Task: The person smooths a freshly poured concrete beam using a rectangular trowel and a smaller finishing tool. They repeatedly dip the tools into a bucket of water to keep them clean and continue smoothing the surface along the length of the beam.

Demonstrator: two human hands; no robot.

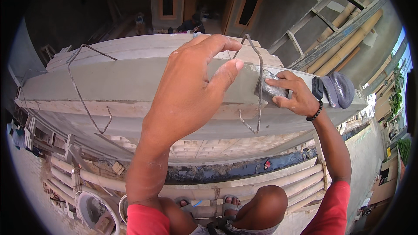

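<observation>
My left hand is raised over the middle of a wall top, thumb and forefinger apart, holding nothing that I can see. Its other fingers are mostly hidden behind the hand. On the right, my right hand grips a small grey block with a shiny, smeared face. This block rests on the grey mortared wall top, close beside a bent steel rod clamp. Another bent rod clamp hooks over the wall and its edge board on the left.
A dark rounded item lies on the wall top, right of my right hand. Bamboo scaffold poles run beneath me, with a bucket at lower left. A ladder leans at upper right. Another person is below, beyond the wall.
</observation>
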